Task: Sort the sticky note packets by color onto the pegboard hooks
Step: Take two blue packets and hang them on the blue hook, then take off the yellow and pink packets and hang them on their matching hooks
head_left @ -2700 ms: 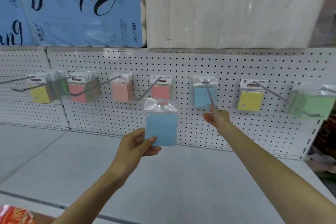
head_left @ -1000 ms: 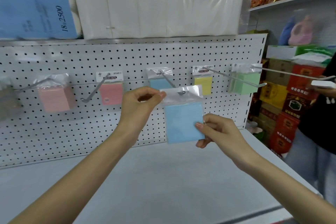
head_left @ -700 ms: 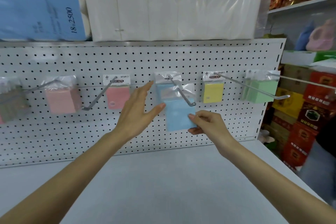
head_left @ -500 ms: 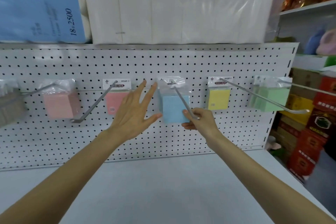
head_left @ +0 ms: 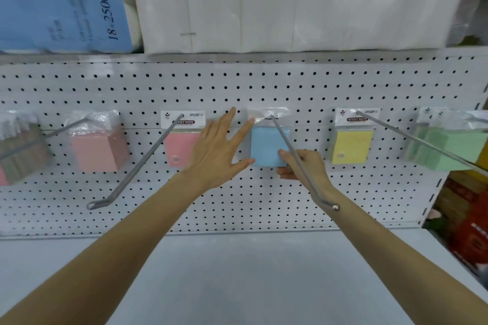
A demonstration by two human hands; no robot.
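Above the white pegboard (head_left: pixel 317 82), a blue wrapped bundle (head_left: pixel 60 2) sits to the left and a white wrapped bundle (head_left: pixel 290 0) to its right. A pale grey shelf (head_left: pixel 237 272) runs below the board.

On the board itself, at the far left, a blurred stack of mixed packets (head_left: pixel 18 153) hangs on a wire, and just right of it hangs a thick stack of pink packets (head_left: pixel 99 149). Next a long bare hook (head_left: pixel 137 163) juts out toward me, with a single pink packet (head_left: pixel 179 149) under a "STICKY NOTE" card at its root.

The left hand (head_left: pixel 216 158) is raised in front of the board just right of that packet. Its palm faces the board and its fingers are straight and spread, gripping nothing. Its forefinger tip reaches the left edge of the clear flap on the blue packet (head_left: pixel 265 146), and its thumb points at the packet's lower left corner. I cannot tell whether either one touches.

The blue packet hangs by its flap at the back of the middle hook (head_left: pixel 295 155), close against the board, between the two hands. The right hand (head_left: pixel 307 166) pinches its lower right corner, with the thumb on the front face and the other fingers curled below and behind. From where I stand, the hook's wire crosses over that hand and its ball tip ends over the wrist.

Further right hangs a yellow packet (head_left: pixel 351 146), then another long hook (head_left: pixel 422 142) carrying green packets (head_left: pixel 454 148). Past the board's edge stand red boxes (head_left: pixel 470 221).
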